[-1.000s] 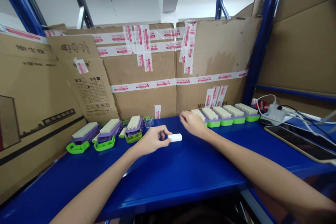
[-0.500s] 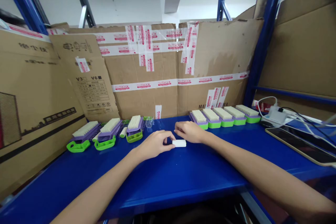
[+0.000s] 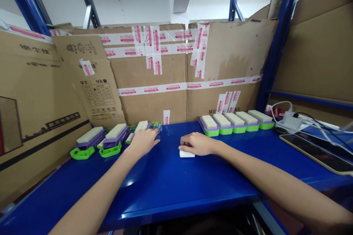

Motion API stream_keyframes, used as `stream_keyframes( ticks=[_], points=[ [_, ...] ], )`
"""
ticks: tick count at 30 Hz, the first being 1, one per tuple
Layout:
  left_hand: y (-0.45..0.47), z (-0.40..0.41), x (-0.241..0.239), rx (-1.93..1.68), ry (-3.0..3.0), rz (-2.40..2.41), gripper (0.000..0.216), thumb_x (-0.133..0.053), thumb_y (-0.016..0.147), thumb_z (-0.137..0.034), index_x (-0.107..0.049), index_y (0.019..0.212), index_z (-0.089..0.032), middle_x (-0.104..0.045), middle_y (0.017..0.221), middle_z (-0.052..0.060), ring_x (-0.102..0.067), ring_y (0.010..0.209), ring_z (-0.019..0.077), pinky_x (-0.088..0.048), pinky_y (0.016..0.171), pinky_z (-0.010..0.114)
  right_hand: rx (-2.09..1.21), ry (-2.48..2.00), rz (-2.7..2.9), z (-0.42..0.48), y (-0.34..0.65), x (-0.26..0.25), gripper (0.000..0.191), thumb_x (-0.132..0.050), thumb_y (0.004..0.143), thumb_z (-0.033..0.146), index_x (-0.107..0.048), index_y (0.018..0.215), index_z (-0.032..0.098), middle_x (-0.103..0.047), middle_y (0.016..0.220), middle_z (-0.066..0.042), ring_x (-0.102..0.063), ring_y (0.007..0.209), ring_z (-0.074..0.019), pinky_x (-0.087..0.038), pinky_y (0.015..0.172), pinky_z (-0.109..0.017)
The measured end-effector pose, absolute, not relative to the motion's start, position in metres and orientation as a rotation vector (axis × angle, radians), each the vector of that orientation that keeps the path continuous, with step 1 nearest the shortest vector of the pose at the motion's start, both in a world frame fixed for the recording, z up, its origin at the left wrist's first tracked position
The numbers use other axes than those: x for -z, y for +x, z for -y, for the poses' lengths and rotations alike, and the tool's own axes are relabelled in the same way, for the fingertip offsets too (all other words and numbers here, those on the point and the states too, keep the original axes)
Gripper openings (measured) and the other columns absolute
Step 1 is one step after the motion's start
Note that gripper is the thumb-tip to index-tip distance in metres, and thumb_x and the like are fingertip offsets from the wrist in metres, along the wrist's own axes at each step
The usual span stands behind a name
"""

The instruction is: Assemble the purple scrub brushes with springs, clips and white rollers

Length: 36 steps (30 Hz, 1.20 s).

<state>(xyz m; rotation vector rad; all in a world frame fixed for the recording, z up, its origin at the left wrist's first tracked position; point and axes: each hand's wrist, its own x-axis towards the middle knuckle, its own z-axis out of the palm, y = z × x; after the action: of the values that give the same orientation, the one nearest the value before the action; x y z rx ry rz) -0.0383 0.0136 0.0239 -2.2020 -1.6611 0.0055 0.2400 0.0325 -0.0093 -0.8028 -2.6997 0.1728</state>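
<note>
Head view, right hand: the right hand (image 3: 199,144), just right of the frame's middle, is narrow, its fingers curled and closed on the white piece (image 3: 186,154).
White piece: near the centre, low under the right hand's fingers and partly hidden by them.
Left hand: the left hand (image 3: 143,142), left of centre, reaches toward the clear piece (image 3: 156,126), fingers extended; whether it grips anything cannot be told.
Clear piece: left of centre, at the left fingertips, partly covered.
Left brushes: three purple brushes (image 3: 116,131) with pale bristles, centre left; the left hand overlaps the rightmost. Green parts (image 3: 82,153) show in front of the other two.
Right brushes: a row of five brushes (image 3: 234,119), centre right, purple over green, bristles up.
Table: the blue table (image 3: 176,191) fills the lower middle.
Phone: the phone (image 3: 311,150) lies at the right edge, near the charger (image 3: 292,120) and cables.
Backdrop: cardboard (image 3: 149,108) crossed by printed tape (image 3: 151,89) stands behind the brushes.
</note>
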Motion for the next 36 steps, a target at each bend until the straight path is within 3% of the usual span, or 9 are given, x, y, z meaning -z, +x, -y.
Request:
stream_keyframes(
  ticks=[9, 15, 19, 25, 31, 36],
  points=[
    [-0.037, 0.001, -0.035, -0.249, -2.070, 1.863, 0.043, -0.077, 0.095, -0.037, -0.065, 0.132, -0.017, -0.067, 0.136, 0.022, -0.075, 0.115, 0.0421, -0.062, 0.088, 0.047, -0.266, -0.850, 2.721, -0.032, 0.241, 0.006, 0.030, -0.059, 0.108, 0.049, -0.071, 0.109, 0.021, -0.078, 0.099, -0.005, -0.071, 0.082, -0.0197, -0.040, 0.068, -0.029],
    [-0.034, 0.005, -0.037, -0.299, -2.067, 1.916, 0.047, -0.074, 0.096, -0.026, -0.061, 0.140, -0.015, -0.061, 0.141, 0.023, -0.076, 0.114, 0.0400, -0.062, 0.093, 0.050, -0.286, -0.870, 2.723, -0.031, 0.241, 0.005, 0.031, -0.059, 0.108, 0.050, -0.070, 0.110, 0.021, -0.077, 0.101, -0.006, -0.071, 0.086, -0.0212, -0.040, 0.069, -0.029],
    [-0.039, 0.006, -0.037, -0.297, -2.012, 1.939, 0.054, -0.081, 0.090, -0.022, -0.062, 0.139, -0.011, -0.060, 0.140, 0.026, -0.069, 0.124, 0.0427, -0.062, 0.095, 0.050, -0.292, -0.864, 2.729, -0.031, 0.240, 0.005, 0.032, -0.058, 0.109, 0.049, -0.070, 0.111, 0.020, -0.077, 0.103, -0.007, -0.071, 0.087, -0.0221, -0.041, 0.070, -0.030],
    [-0.046, 0.000, -0.037, -0.259, -2.081, 1.874, 0.031, -0.070, 0.096, -0.018, -0.071, 0.125, -0.010, -0.065, 0.131, 0.025, -0.067, 0.124, 0.0407, -0.061, 0.091, 0.048, -0.302, -0.868, 2.730, -0.032, 0.241, 0.005, 0.033, -0.057, 0.109, 0.050, -0.070, 0.114, 0.020, -0.078, 0.107, -0.008, -0.072, 0.091, -0.0236, -0.043, 0.073, -0.032],
    [-0.044, -0.008, -0.030, -0.173, -2.251, 1.679, 0.023, -0.077, 0.093, -0.021, -0.074, 0.115, -0.016, -0.068, 0.132, 0.020, -0.059, 0.133, 0.0404, -0.050, 0.106, 0.050, -0.305, -0.857, 2.724, -0.034, 0.241, 0.007, 0.033, -0.057, 0.109, 0.050, -0.071, 0.114, 0.020, -0.078, 0.108, -0.009, -0.073, 0.093, -0.0243, -0.045, 0.076, -0.032],
    [-0.041, -0.015, -0.024, -0.065, -2.418, 1.582, 0.014, -0.075, 0.096, -0.027, -0.071, 0.107, -0.020, -0.077, 0.110, 0.012, -0.067, 0.118, 0.0354, -0.048, 0.103, 0.047, -0.278, -0.838, 2.709, -0.032, 0.239, 0.007, 0.031, -0.054, 0.111, 0.045, -0.072, 0.112, 0.019, -0.077, 0.107, -0.009, -0.072, 0.095, -0.0242, -0.046, 0.078, -0.032]
  ],
)
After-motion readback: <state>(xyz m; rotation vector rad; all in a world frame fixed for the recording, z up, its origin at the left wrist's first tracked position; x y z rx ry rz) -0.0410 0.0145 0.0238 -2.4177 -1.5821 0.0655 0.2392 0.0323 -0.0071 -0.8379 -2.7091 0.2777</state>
